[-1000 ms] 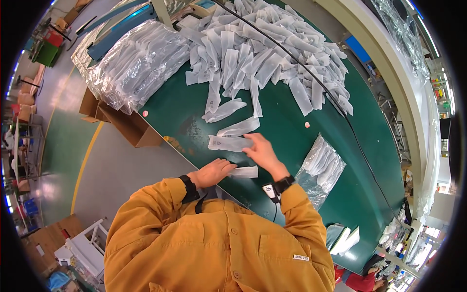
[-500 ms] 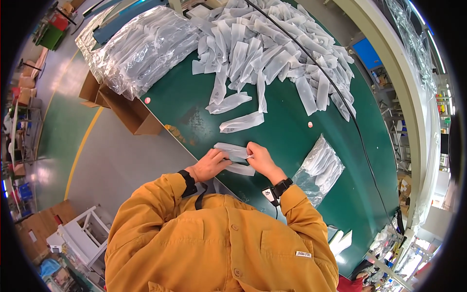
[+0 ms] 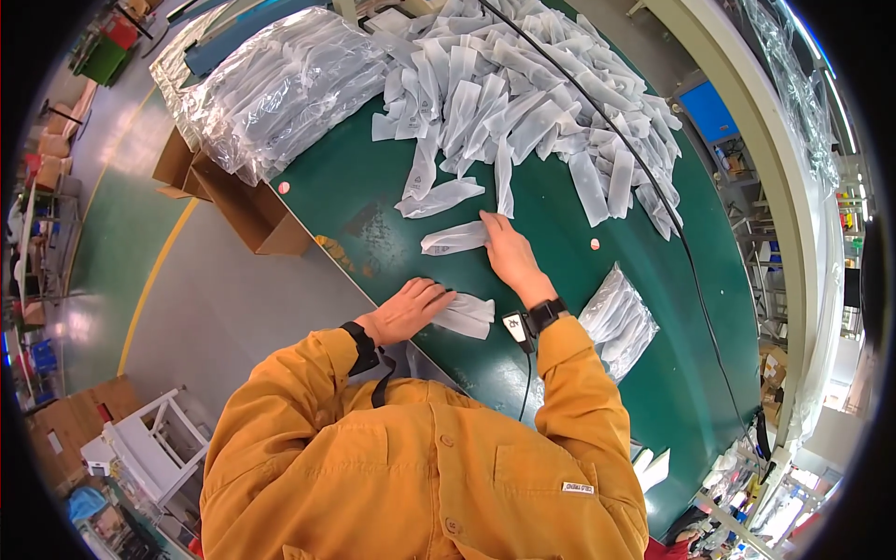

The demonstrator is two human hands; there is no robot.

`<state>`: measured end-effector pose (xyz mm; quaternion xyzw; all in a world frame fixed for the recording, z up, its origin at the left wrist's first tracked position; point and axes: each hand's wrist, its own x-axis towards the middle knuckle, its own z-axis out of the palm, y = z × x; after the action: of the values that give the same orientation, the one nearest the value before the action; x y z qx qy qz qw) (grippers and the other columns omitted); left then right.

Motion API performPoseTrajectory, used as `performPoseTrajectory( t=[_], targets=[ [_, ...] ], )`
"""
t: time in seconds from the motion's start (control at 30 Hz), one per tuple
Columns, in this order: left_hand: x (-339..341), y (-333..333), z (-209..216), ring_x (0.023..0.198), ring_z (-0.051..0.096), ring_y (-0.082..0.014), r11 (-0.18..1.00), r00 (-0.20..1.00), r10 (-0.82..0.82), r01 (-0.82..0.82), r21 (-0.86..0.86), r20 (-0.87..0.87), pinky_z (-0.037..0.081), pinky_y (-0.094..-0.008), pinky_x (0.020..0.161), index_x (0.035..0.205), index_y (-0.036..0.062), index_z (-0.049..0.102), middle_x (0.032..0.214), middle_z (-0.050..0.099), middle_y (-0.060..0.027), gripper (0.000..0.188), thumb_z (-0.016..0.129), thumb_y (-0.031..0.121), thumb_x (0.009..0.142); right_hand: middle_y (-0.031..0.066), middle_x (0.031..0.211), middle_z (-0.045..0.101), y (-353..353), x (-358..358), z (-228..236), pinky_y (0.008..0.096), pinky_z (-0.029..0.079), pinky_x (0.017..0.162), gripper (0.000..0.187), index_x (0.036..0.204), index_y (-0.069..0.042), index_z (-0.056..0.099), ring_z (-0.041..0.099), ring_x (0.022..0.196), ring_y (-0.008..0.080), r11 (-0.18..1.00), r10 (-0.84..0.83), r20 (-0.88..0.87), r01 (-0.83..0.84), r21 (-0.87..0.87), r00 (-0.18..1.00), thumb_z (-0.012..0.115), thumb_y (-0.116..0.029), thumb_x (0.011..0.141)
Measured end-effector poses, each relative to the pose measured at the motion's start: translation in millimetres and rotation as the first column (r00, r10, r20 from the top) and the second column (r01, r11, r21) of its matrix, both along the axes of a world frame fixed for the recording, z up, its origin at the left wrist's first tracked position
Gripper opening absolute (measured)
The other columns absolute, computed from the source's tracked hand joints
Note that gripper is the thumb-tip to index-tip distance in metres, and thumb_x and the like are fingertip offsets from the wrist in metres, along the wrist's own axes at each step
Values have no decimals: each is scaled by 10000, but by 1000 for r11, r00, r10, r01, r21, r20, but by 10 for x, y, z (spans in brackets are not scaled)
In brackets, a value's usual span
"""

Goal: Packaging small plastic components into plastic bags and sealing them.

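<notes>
On the green table, my left hand (image 3: 411, 310) lies with its fingers stretched over the left end of some frosted plastic sleeves (image 3: 467, 315); whether one or several are stacked there I cannot tell. Farther up, my right hand (image 3: 511, 254) has its fingers together on the right end of a single frosted sleeve (image 3: 453, 239), covering that end. This sleeve lies flat and looks slightly crumpled. Just beyond it rests another loose sleeve (image 3: 439, 199), close to the edge of a large heap of the same sleeves (image 3: 523, 93).
A big clear bag of sleeves (image 3: 280, 93) sits at the far left, above an open cardboard box (image 3: 247, 210). Right of my right hand lies a smaller filled clear bag (image 3: 619, 322). A black cable (image 3: 686, 245) crosses the table (image 3: 373, 224).
My right hand has left the sleeve between both hands and moved away from me to the loose sleeve. My left hand has flattened over the near sleeves, which now lie together.
</notes>
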<state>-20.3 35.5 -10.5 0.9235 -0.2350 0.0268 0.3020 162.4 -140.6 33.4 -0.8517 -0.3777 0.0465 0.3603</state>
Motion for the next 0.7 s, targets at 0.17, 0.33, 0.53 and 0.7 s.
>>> performPoseTrajectory(
  t=[0.17,0.33,0.53,0.7],
  targets=[
    [38,-1,107,1190,447,-354,997,988,74,-78,24,135,372,-483,1037,1225,64,575,1279,464,-160,534,686,43,703,165,963,590,-93,-107,-239,454,476,730,194,927,-22,528,580,909,399,989,-27,-127,8,-148,992,558,59,753],
    [123,53,457,1199,430,-365,986,977,137,-151,75,163,352,-498,1050,1205,95,585,1280,454,-157,582,744,76,645,169,927,577,-325,-442,-169,467,482,735,195,902,-40,505,578,895,409,989,83,-216,-107,-102,973,526,73,744],
    [65,103,54,1191,433,-364,1000,996,3,-2,-8,85,343,-490,1048,1238,125,556,1273,458,-153,650,771,97,625,169,975,576,-3,-98,82,429,497,750,197,944,-32,541,585,899,394,966,259,-118,-260,7,959,543,47,765],
    [139,29,63,1188,437,-349,998,998,55,-55,-16,-35,344,-483,1047,1281,133,532,1269,480,-145,695,782,129,633,207,1067,567,636,465,-206,478,510,760,142,934,-19,561,597,923,418,1000,-8,117,9,-9,993,579,16,798]
  ],
)
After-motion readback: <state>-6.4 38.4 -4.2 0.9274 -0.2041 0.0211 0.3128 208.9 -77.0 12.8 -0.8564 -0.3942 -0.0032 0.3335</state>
